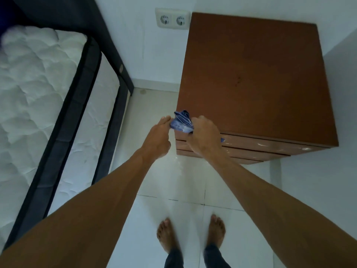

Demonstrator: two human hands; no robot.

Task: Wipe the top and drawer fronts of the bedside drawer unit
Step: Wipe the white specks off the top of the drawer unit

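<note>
The brown bedside drawer unit [257, 74] stands against the wall at the right, its bare top facing me and its glossy drawer fronts [270, 147] showing along the near edge. A crumpled blue cloth [181, 121] is held between both hands at the unit's near left corner. My right hand [204, 136] is closed around the cloth's right side, over the corner and upper drawer front. My left hand [159, 138] pinches the cloth's left end with its fingertips, just left of the unit.
A bed with a white quilted mattress [38, 93] and dark frame [63, 128] fills the left. A double wall socket [172, 19] sits left of the unit. White tiled floor [173, 180] lies between bed and unit, with my bare feet [191, 235] on it.
</note>
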